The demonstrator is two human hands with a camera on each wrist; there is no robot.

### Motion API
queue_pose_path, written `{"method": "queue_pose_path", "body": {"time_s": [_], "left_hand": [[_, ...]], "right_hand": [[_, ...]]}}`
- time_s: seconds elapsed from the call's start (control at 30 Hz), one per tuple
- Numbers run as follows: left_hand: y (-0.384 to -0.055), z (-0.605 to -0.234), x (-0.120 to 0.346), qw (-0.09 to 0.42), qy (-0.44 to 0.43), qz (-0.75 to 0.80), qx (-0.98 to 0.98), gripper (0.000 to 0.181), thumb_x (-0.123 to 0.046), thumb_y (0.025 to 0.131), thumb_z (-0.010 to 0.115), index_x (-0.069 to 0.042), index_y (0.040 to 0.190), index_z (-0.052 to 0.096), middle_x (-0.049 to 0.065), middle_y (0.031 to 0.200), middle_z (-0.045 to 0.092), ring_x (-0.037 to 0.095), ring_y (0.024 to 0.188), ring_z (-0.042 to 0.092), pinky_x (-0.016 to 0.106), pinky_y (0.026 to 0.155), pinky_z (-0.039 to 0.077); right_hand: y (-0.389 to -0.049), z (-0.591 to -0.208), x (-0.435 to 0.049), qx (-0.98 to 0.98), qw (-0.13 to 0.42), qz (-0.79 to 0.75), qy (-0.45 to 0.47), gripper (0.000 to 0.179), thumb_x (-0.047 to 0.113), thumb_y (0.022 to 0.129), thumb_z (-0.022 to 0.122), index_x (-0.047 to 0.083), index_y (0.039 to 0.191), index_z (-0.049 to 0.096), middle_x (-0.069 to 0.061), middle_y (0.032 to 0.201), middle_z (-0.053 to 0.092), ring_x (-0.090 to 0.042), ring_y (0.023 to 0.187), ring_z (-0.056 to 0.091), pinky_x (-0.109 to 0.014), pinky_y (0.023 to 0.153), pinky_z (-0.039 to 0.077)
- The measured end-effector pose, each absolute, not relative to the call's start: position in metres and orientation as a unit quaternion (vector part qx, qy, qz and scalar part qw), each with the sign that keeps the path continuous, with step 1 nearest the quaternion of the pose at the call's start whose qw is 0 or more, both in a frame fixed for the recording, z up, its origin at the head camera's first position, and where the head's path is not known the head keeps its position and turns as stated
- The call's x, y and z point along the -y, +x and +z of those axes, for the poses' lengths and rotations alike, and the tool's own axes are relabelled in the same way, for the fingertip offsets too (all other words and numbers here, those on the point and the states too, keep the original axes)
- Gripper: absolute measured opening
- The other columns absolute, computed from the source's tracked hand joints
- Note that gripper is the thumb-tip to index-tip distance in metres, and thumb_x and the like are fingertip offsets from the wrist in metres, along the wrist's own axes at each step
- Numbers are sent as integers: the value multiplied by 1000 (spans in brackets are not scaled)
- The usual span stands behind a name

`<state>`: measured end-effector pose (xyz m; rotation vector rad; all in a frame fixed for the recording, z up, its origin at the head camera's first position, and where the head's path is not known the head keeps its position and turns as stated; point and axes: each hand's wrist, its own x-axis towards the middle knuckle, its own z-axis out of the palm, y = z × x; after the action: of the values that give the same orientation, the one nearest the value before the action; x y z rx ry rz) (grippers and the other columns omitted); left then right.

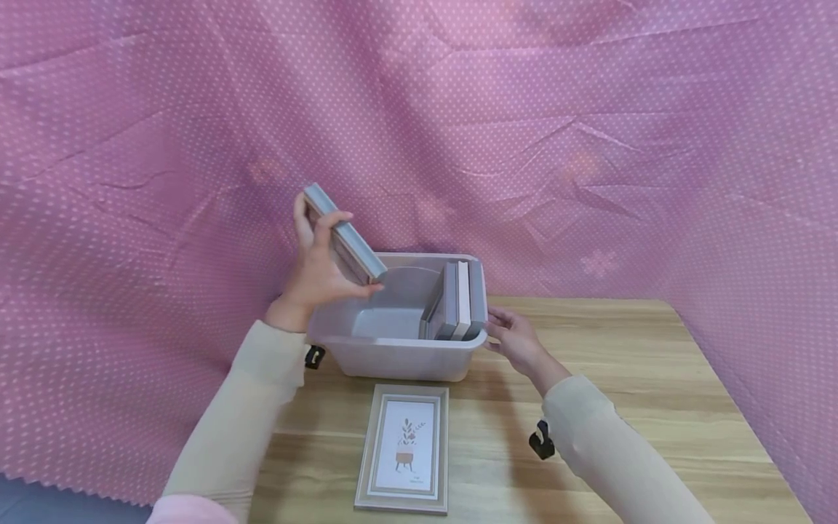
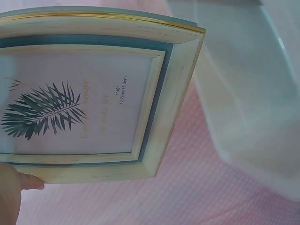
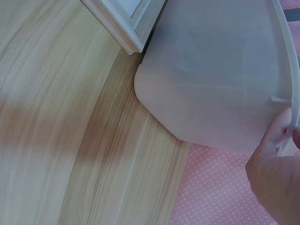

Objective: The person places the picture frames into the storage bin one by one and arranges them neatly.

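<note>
My left hand (image 1: 316, 266) grips a picture frame (image 2: 159, 108) by its edges, thumb on one side and fingers on the other. The frame is tilted above the left part of a pale plastic bin (image 1: 406, 360); the left wrist view shows its cream-and-teal border and a leaf print. At the bin's right end, my right hand (image 1: 520, 340) holds the rim, fingers bent at the edge in the right wrist view. Several frames (image 1: 463, 298) stand upright inside, against the bin's right wall.
Flat on the wooden table (image 1: 628, 371), in front of the bin, lies another picture frame (image 1: 366, 473) with a potted-plant print. Small black clips (image 1: 542, 440) sit on the table at either side. A pink dotted cloth (image 1: 524, 145) hangs behind and around the table.
</note>
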<state>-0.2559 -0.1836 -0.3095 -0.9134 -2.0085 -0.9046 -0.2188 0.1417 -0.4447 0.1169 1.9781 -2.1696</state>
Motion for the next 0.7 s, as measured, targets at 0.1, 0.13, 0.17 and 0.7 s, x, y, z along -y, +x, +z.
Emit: {"method": "queue_pose_path", "body": {"time_s": [0.1,0.13,0.17,0.7], "left_hand": [[-264,-320,175,351,-363,-357,785,111,-35,36,95,-19,129,37,25,147,-5,32,137,7,56,102,33],[-266,-325,173,346,-365,-359,786,110,-34,37,95,-19,129,37,25,147,-4,32,137,8,56,101,34],[-269,-329,170,338,-369,-363,786,110,-34,37,95,-19,129,37,25,147,-5,33,137,9,56,101,34],[-286,-379,148,156,-300,-321,885,106,-38,47,95,-25,132,32,17,150,-6,43,122,38,48,83,52]], "right_hand": [[-219,-446,-141,-671,100,-734,41,47,0,97,49,-7,141,34,-22,131,44,-23,106,53,-30,84,53],[-220,-446,-141,-672,100,-733,40,47,0,97,49,-7,141,34,-22,130,44,-23,106,53,-30,84,53],[-220,-446,-142,-673,100,-732,40,47,-1,97,48,-7,141,35,-22,130,44,-24,106,52,-31,85,53],[-223,-450,-142,-674,101,-731,36,47,0,97,49,-6,142,35,-21,130,43,-26,109,51,-33,87,52]]}}
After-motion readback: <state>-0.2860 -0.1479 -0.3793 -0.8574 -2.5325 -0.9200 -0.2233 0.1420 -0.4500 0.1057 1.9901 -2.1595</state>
